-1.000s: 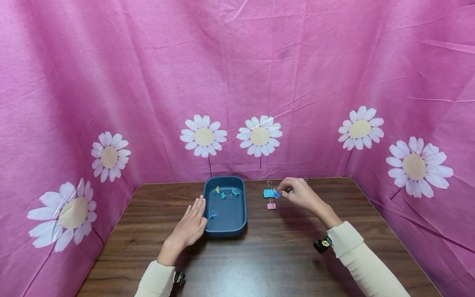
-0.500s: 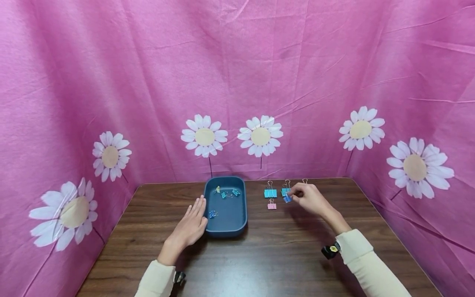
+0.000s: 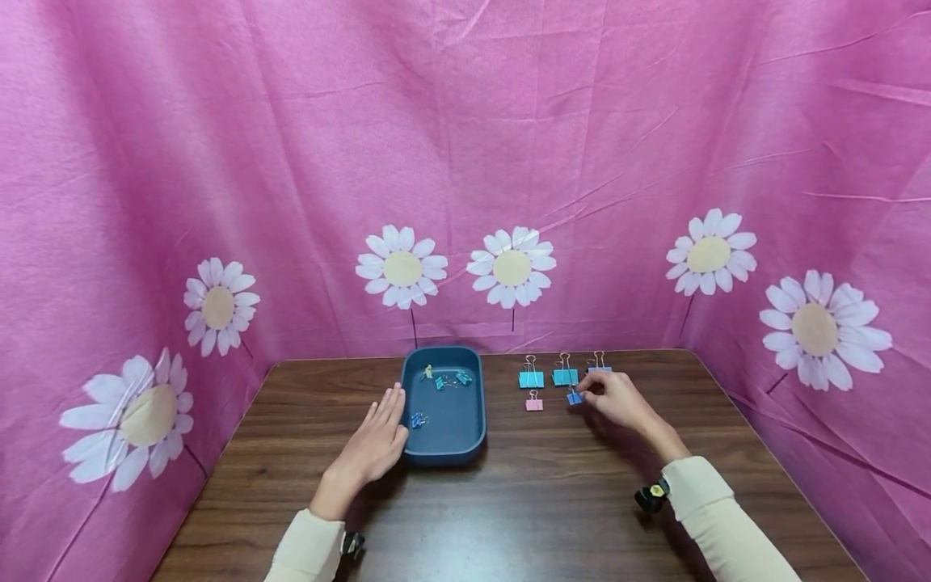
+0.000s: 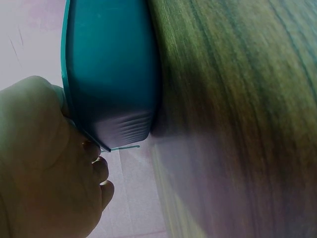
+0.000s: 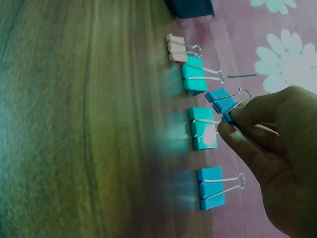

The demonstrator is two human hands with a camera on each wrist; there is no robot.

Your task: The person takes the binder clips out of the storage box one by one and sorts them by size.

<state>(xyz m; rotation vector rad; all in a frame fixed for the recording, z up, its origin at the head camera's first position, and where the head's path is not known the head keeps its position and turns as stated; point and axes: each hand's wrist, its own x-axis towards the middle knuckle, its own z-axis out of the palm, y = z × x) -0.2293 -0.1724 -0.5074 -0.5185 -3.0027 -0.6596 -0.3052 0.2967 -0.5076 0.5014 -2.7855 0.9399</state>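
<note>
My right hand [image 3: 618,400] pinches a small blue binder clip [image 3: 574,398] just in front of the middle large teal clip [image 3: 565,377]. In the right wrist view the blue clip [image 5: 223,101] sits between thumb and fingertips, its wire handles up against the hand [image 5: 282,144]. Another teal clip [image 3: 531,380] stands to the left with a small pink clip [image 3: 534,405] in front of it. A large blue clip [image 5: 212,187] is partly behind my hand in the head view. My left hand [image 3: 369,440], fingers straight, rests against the left side of the dark blue tray [image 3: 445,459].
Inside the tray lie a small yellow clip [image 3: 427,372], teal clips [image 3: 463,378] and a blue clip [image 3: 418,419]. The wooden table [image 3: 465,525] ends at a pink flowered curtain [image 3: 465,145] behind and on both sides.
My right hand has carried the small blue clip rightward from beside the left teal clip, then toward the near side of the middle one. The left hand stays against the tray.
</note>
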